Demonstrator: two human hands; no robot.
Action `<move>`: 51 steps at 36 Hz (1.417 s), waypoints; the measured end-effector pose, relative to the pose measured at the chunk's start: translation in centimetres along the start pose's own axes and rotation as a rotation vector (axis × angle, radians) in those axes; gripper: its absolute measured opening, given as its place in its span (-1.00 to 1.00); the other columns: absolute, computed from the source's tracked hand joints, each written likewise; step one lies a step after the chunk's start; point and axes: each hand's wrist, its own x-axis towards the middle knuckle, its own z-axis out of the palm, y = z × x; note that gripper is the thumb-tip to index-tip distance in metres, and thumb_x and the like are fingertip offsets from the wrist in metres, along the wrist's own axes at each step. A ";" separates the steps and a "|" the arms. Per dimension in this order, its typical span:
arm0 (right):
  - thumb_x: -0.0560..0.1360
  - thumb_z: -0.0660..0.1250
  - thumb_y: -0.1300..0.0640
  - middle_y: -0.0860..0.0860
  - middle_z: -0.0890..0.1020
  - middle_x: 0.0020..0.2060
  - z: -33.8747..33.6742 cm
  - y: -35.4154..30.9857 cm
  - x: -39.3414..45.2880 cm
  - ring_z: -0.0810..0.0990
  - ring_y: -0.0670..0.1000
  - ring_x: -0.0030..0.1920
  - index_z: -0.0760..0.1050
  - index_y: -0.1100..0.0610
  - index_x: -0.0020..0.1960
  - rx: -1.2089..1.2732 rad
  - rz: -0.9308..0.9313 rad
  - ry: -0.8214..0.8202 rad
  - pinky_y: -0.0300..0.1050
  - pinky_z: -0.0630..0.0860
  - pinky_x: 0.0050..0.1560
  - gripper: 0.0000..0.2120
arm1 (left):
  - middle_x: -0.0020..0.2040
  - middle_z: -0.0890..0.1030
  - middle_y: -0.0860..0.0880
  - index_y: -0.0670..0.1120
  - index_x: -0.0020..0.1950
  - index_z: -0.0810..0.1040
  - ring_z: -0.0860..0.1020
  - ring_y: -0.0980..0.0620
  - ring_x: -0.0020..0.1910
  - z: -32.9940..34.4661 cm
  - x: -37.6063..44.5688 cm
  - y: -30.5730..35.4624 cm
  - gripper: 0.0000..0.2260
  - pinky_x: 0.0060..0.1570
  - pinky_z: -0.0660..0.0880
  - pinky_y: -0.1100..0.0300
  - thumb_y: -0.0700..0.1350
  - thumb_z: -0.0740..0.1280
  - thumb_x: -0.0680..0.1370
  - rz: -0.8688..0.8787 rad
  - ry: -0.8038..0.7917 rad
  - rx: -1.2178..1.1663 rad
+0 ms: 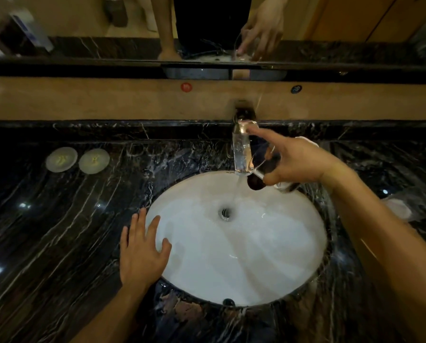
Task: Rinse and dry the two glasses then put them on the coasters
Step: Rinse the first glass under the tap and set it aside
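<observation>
Right of centre in the frame, the right hand [296, 164] grips a clear glass [263, 169], its fingers curled round it and the forefinger stretched out toward the tap [241, 144]. The glass is tilted, its mouth turned toward the stream of water [236, 189] that falls from the tap into the white sink [293, 256]. At lower left of centre, the left hand [142, 253] lies flat with its fingers spread and straight, holding nothing, resting on the sink's left rim where it meets the dark marble bench [58, 231]. At the upper left of the bench, two round coasters [61, 159] lie side by side, well apart from the glass. Along the top of the frame a mirror [83, 21] reflects the hand and glass. Something pale and blurred lies at the right edge of the bench; I cannot tell what it is.
</observation>
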 end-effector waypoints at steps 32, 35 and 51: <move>0.26 0.64 0.08 -0.07 0.53 0.24 8.9 19.3 -5.6 0.51 -0.05 0.23 0.30 0.02 0.38 0.695 0.529 0.926 -0.21 0.43 0.23 -0.19 | 0.54 0.26 -0.16 0.00 0.42 0.42 0.19 -0.20 0.51 0.6 0.5 0.4 -0.36 0.44 0.12 -0.22 0.22 0.10 0.39 -0.068 -0.012 0.063; 0.26 0.64 0.12 -0.09 0.49 0.21 8.7 20.5 -5.3 0.50 -0.04 0.24 0.28 0.04 0.40 0.742 0.522 0.933 -0.10 0.44 0.31 -0.18 | 0.53 0.26 -0.17 0.00 0.42 0.41 0.19 -0.21 0.51 0.7 0.5 0.4 -0.37 0.43 0.13 -0.25 0.19 0.14 0.38 -0.066 0.009 0.043; 0.22 0.66 0.05 0.07 0.39 0.43 9.0 22.3 -5.0 0.39 0.05 0.40 0.01 -0.02 0.56 0.890 0.584 0.877 0.07 0.34 0.43 0.13 | 0.54 0.24 -0.18 -0.05 0.42 0.43 0.18 -0.22 0.52 0.2 0.0 0.3 -0.37 0.46 0.10 -0.20 0.22 0.06 0.44 -0.005 0.035 0.042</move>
